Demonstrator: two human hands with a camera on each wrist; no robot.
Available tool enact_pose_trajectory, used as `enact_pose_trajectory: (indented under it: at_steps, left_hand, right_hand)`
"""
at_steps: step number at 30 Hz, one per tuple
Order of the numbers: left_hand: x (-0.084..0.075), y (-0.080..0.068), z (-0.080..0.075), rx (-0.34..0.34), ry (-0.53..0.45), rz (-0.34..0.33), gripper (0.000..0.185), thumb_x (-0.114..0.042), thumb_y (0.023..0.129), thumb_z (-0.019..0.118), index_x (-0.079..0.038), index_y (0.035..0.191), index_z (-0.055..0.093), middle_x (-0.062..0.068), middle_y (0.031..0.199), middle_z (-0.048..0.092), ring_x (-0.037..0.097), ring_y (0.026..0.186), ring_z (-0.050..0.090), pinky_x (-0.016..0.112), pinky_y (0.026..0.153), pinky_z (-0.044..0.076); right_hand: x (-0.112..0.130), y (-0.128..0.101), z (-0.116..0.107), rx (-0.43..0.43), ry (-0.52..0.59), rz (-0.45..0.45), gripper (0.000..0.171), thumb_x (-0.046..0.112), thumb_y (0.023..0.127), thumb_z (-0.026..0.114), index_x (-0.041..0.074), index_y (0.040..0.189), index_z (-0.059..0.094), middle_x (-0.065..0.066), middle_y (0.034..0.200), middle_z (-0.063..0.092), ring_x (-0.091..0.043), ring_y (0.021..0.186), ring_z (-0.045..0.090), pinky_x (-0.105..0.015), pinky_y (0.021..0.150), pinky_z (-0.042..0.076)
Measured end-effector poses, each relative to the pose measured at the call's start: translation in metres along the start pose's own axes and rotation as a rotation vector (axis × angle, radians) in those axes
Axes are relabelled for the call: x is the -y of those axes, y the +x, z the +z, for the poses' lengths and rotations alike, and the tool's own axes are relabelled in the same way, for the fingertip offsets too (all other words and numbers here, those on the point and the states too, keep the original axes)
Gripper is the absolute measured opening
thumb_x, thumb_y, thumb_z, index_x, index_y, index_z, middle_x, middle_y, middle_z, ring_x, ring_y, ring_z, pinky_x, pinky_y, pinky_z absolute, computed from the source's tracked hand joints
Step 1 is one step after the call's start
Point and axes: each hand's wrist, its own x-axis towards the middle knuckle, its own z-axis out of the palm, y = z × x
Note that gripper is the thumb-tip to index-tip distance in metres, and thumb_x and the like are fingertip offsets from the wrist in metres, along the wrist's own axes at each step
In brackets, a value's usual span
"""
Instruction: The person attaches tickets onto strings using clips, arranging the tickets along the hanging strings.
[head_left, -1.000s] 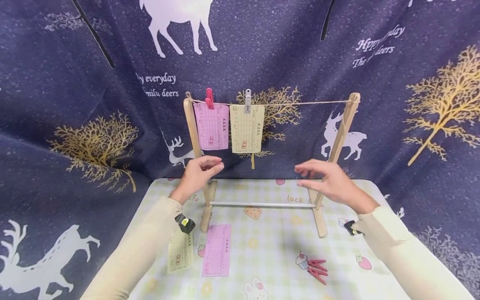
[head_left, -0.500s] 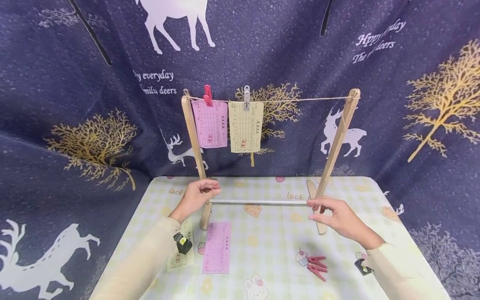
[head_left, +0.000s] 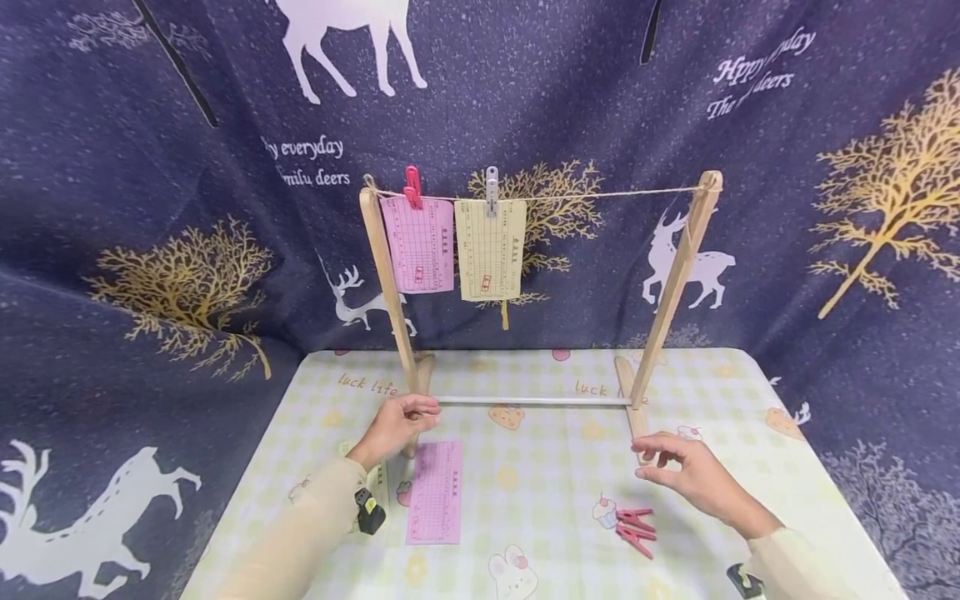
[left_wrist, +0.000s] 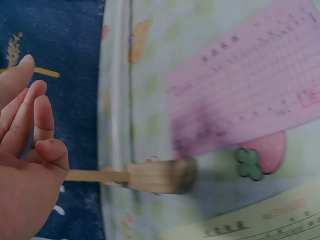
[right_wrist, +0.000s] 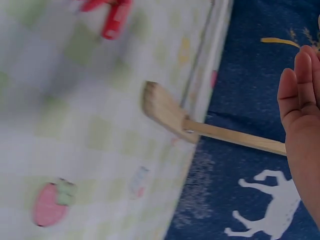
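Observation:
My left hand (head_left: 397, 425) hovers by the left foot of a wooden rack, fingers loosely bent and holding nothing. Below it a pink printed slip (head_left: 435, 493) lies on the table; a yellow slip (left_wrist: 280, 215) beside it is mostly hidden by my sleeve in the head view. My right hand (head_left: 686, 471) is over the right foot of the rack, thumb and fingers apart, nothing between them. Two red clothespins (head_left: 636, 532) lie to its lower left. On the rack's string hang a pink slip (head_left: 420, 246) under a red clothespin (head_left: 412, 187) and a yellow slip (head_left: 491, 250) under a grey clothespin (head_left: 492, 192).
The rack has two wooden posts (head_left: 675, 292), a string (head_left: 600, 196) between their tops and a white crossbar (head_left: 532, 402) low down. A checked cloth (head_left: 555, 483) covers the table. Behind stands a dark blue deer-print curtain (head_left: 570, 108).
Both hands have come down from beside the rack's posts toward the table, the right hand also moving outward to the right. The hanging slips and the clothespins stay in place.

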Motion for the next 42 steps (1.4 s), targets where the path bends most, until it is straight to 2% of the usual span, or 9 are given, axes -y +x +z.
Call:
enact_pose_trajectory:
  at_steps: [7,10,14,18,21,24,28,36,42]
  left_hand:
    - [0.023,-0.006,0.005,0.017,-0.034,-0.088,0.028,0.005,0.086,0.072,0.011,0.112,0.066,0.027,0.108,0.068,0.016,0.083,0.065,0.035,0.062,0.056]
    - [0.032,-0.007,0.006,0.025,0.015,-0.101,0.031,0.002,0.085,0.074,0.01,0.114,0.066,0.024,0.11,0.069,0.015,0.083,0.063,0.034,0.068,0.057]
    - [0.043,-0.009,0.005,0.033,0.091,-0.115,0.031,-0.001,0.085,0.075,0.008,0.114,0.067,0.021,0.11,0.07,0.016,0.083,0.06,0.026,0.071,0.052]
    - [0.053,-0.011,0.003,0.009,0.127,-0.152,0.032,0.0,0.084,0.076,0.008,0.114,0.068,0.015,0.098,0.069,0.016,0.079,0.058,0.023,0.065,0.051]
    - [0.057,-0.013,0.003,-0.017,0.131,-0.2,0.033,0.003,0.083,0.077,0.007,0.114,0.069,0.005,0.085,0.063,0.014,0.076,0.054,0.021,0.061,0.048]
    - [0.061,-0.013,0.004,-0.009,0.128,-0.246,0.032,0.006,0.083,0.075,0.007,0.114,0.07,0.002,0.079,0.056,0.013,0.074,0.052,0.021,0.059,0.044]
    - [0.064,-0.014,0.005,0.018,0.17,-0.259,0.03,0.007,0.082,0.075,0.006,0.112,0.07,0.002,0.077,0.054,0.013,0.073,0.051,0.022,0.059,0.042]
    - [0.07,-0.012,0.006,0.036,0.271,-0.239,0.03,0.001,0.081,0.079,0.002,0.11,0.072,0.002,0.076,0.049,0.015,0.069,0.044,0.024,0.056,0.034]
    - [0.076,-0.009,0.009,0.048,0.345,-0.23,0.031,0.0,0.078,0.082,-0.002,0.107,0.071,0.003,0.082,0.05,0.015,0.074,0.045,0.025,0.06,0.037]
  right_hand:
    - [-0.015,-0.021,0.013,0.0,0.03,0.041,0.031,-0.004,0.076,0.082,-0.001,0.105,0.072,0.002,0.099,0.072,-0.008,0.08,0.065,-0.027,0.064,0.052]
    - [-0.02,-0.03,0.016,0.008,0.042,0.062,0.032,-0.004,0.077,0.081,-0.005,0.107,0.07,-0.006,0.098,0.073,-0.007,0.08,0.066,-0.026,0.065,0.052]
    - [-0.028,-0.041,0.018,0.039,0.047,0.096,0.031,-0.001,0.08,0.079,-0.009,0.108,0.068,-0.015,0.099,0.072,-0.006,0.08,0.063,-0.024,0.065,0.052]
    - [-0.034,-0.051,0.018,0.064,0.041,0.132,0.03,0.003,0.083,0.078,-0.009,0.108,0.068,-0.015,0.098,0.072,-0.002,0.078,0.061,-0.023,0.065,0.052]
    - [-0.038,-0.057,0.019,0.084,0.047,0.156,0.032,0.004,0.083,0.078,-0.009,0.109,0.067,-0.016,0.099,0.072,-0.004,0.079,0.064,-0.024,0.066,0.054]
    - [-0.042,-0.062,0.021,0.126,0.082,0.219,0.035,0.006,0.084,0.079,-0.01,0.112,0.066,-0.019,0.102,0.072,-0.007,0.084,0.068,-0.023,0.071,0.055]
    - [-0.046,-0.069,0.024,0.175,0.138,0.308,0.038,0.007,0.085,0.078,-0.012,0.116,0.064,-0.021,0.104,0.071,-0.007,0.086,0.069,-0.022,0.074,0.056]
    - [-0.055,-0.077,0.031,0.165,0.151,0.31,0.036,0.004,0.085,0.077,-0.012,0.116,0.064,-0.017,0.099,0.07,-0.001,0.08,0.062,-0.022,0.067,0.053]
    - [-0.053,-0.077,0.032,0.172,0.111,0.357,0.036,0.011,0.084,0.079,-0.005,0.114,0.068,-0.005,0.093,0.069,-0.001,0.075,0.056,-0.023,0.062,0.048]
